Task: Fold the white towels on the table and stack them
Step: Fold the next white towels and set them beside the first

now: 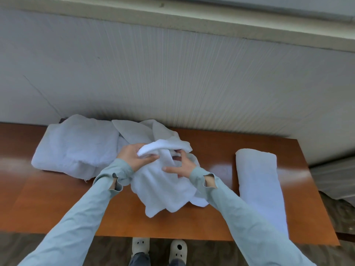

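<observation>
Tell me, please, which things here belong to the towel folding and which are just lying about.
Job: crumpled towel, left hand, right hand, left towel pile, folded towel, table.
Not part: slippers, carpet.

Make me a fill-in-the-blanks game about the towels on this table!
1. The crumpled towel lies in the ____ of the table, between the others.
2. The long folded towel lies on the person's ____ side.
3. The bulky towel pile sits on the person's ____ side.

Missing words: middle, right, left.
</observation>
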{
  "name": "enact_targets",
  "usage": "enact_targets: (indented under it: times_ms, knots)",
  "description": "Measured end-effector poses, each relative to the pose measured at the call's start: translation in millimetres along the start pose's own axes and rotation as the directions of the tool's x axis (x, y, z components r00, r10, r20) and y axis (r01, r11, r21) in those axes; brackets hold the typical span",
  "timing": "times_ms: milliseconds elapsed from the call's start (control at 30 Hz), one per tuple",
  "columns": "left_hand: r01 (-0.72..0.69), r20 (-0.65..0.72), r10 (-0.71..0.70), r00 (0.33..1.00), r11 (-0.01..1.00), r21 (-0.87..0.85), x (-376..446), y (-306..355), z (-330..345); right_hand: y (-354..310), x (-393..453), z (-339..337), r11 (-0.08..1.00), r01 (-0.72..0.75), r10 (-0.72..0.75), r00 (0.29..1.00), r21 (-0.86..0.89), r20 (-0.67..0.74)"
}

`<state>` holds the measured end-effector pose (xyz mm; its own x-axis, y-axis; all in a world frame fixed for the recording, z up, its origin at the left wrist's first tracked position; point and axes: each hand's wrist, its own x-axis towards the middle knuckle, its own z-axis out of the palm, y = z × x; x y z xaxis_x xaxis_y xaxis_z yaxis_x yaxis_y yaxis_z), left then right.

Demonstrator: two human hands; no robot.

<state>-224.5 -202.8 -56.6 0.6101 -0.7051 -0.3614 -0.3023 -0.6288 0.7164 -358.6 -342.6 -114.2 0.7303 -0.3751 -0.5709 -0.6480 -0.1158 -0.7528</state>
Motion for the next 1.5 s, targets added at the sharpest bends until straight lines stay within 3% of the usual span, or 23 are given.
enact_targets:
  times_ms: [67,133,233,333,400,500,633,733,767,833,900,933,1000,1067,1167,1233,1300,1400,1500]
  knots:
    - [-0.010,-0.006,0.010,1.000,1.000,-0.013,0,-4,-3,-1,9,7,0.994,-0.111,0.112,0.991,-0.022,0.074]
    - [0.008,-0.028,-0.008,1.000,1.000,-0.006,0,-8,-8,0,12,1,0.991,-0.127,0.132,0.981,-0.046,0.141]
    - [0.010,-0.068,-0.014,0.998,0.999,-0.050,-2,-19,-16,0,24,-18,0.996,-0.068,0.071,0.996,-0.052,0.055]
    - [-0.010,-0.095,0.004,0.995,0.998,-0.061,-4,-23,-17,6,37,-20,0.954,-0.203,0.209,0.978,0.221,-0.006]
    - [-0.017,-0.097,0.010,0.995,0.997,-0.070,-5,-21,-14,7,36,-5,0.861,-0.310,0.313,0.948,0.403,0.060]
    - [-0.033,-0.087,0.027,0.996,0.998,-0.060,-4,-19,-10,6,30,22,0.743,-0.353,0.343,0.930,0.569,0.129]
    - [0.017,-0.086,-0.018,0.996,1.000,-0.002,0,-25,-18,2,26,12,0.758,-0.415,0.348,0.910,0.503,0.226]
    - [0.048,-0.053,-0.047,0.997,0.999,0.012,-1,-32,-26,-2,27,-22,0.791,-0.327,0.268,0.945,0.516,0.188]
    - [0.048,-0.035,-0.048,0.998,0.999,-0.001,-3,-32,-26,-5,28,-32,0.839,-0.251,0.231,0.968,0.482,0.102]
    - [0.050,-0.009,-0.050,0.999,0.999,-0.019,-5,-32,-23,-12,27,-46,0.963,-0.105,0.144,0.979,0.249,-0.143]
    - [0.047,-0.007,-0.048,0.999,0.999,-0.021,-5,-31,-19,-13,27,-50,0.998,-0.058,0.050,0.935,-0.012,-0.352]
    - [0.042,-0.012,-0.042,0.999,0.999,-0.016,-5,-30,-18,-14,27,-49,0.998,-0.013,-0.013,0.926,-0.066,-0.376]
    - [0.039,-0.021,-0.039,0.999,0.999,0.001,-4,-30,-17,-20,26,-39,0.985,0.073,-0.120,0.941,-0.154,-0.317]
    - [0.046,-0.030,-0.045,0.999,0.999,0.027,-3,-31,-17,-24,29,-27,0.914,0.097,-0.206,0.948,-0.394,-0.244]
    - [0.030,-0.017,-0.029,0.999,0.998,0.047,-4,-30,-15,-27,36,-13,0.632,0.233,-0.408,0.911,-0.739,-0.061]
    - [0.025,-0.023,-0.024,0.999,0.998,0.054,-5,-28,-15,-31,42,-9,0.530,0.359,-0.497,0.866,-0.768,0.062]
    - [0.035,-0.025,-0.033,0.999,0.995,0.095,-7,-27,-18,-40,43,-9,0.509,0.395,-0.505,0.856,-0.765,0.107]
    - [0.059,0.013,-0.066,0.998,0.950,0.307,-10,-31,-21,-56,38,-19,0.582,0.332,-0.483,0.875,-0.742,0.013]
    - [0.062,0.024,-0.083,0.996,0.884,0.463,-13,-32,-21,-67,26,-28,0.515,0.329,-0.573,0.819,-0.791,-0.032]
